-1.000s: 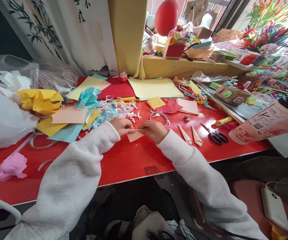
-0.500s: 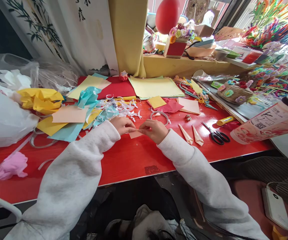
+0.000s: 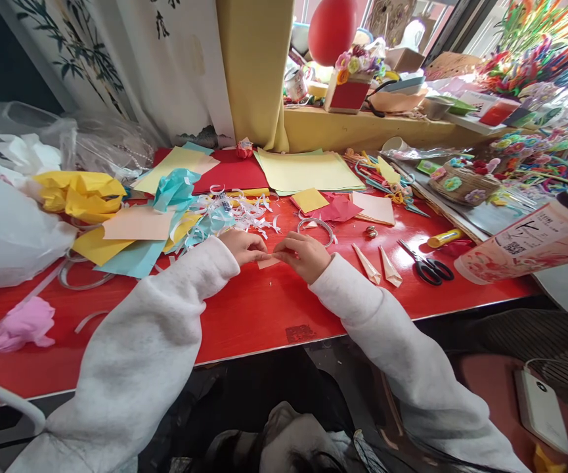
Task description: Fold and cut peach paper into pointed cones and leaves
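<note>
A small pink paper piece [image 3: 268,263] shows between my two hands, low over the red table [image 3: 244,322]. My left hand [image 3: 247,248] pinches its left end with thumb and fingers together. On the other side my right hand [image 3: 303,255] grips the right end, fingertips close to those of the left. Fingers cover part of the paper. Two folded cream paper cones [image 3: 366,264] lie right of my right hand, beside black scissors [image 3: 431,268]. Just beyond my hands are a tape ring [image 3: 316,231] and a heap of white paper shreds [image 3: 244,213].
Coloured sheets [image 3: 308,172] lie at the back, crumpled yellow paper [image 3: 84,197] and a white bag [image 3: 12,223] at left. A pink cup [image 3: 524,240] and yellow glue tube [image 3: 444,238] stand or lie at right. Pink crumpled paper [image 3: 25,323] is front left.
The pink paper between my hands shows slightly less below the fingertips. My hands have hardly moved; the view has shifted a little.
</note>
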{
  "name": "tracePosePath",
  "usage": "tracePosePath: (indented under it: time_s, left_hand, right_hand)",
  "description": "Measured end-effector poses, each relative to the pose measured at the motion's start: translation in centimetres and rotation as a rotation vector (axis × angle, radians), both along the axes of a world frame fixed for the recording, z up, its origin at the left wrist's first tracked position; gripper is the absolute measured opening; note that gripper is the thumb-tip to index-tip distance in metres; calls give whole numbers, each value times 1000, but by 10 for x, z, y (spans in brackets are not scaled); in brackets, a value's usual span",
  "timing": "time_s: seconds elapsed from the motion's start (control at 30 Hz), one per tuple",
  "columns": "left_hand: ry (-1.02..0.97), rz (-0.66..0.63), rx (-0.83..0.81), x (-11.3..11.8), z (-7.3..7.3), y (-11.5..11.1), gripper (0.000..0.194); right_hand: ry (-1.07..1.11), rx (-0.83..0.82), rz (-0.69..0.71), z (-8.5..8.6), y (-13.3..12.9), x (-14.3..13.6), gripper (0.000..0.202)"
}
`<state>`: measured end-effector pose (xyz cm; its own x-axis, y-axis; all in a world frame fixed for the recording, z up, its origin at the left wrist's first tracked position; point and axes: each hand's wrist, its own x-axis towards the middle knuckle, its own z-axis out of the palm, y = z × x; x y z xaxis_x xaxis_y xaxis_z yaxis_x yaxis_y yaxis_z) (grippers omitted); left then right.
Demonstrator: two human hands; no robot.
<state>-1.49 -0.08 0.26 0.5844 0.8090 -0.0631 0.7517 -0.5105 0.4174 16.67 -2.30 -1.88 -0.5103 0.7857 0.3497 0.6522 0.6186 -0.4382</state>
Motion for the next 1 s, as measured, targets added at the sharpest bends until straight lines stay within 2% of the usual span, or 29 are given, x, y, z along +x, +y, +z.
tracePosePath:
  time_s: [0.4, 0.53, 0.7, 1.0]
  left_hand:
    - [-13, -14, 21, 1, -4, 3, 31]
    - [0, -1, 36, 2, -6, 4, 25]
    - [4, -43, 34, 1, -7, 5, 28]
    - [-118, -14, 46, 6, -9, 3, 25]
  right_hand:
    - [7, -5, 2, -4, 2, 0, 17]
    - [-3, -7, -3, -5, 2, -1, 18]
    - [-46, -46, 29, -6, 3, 0, 23]
    - [-81, -47, -78, -5, 2, -1, 27]
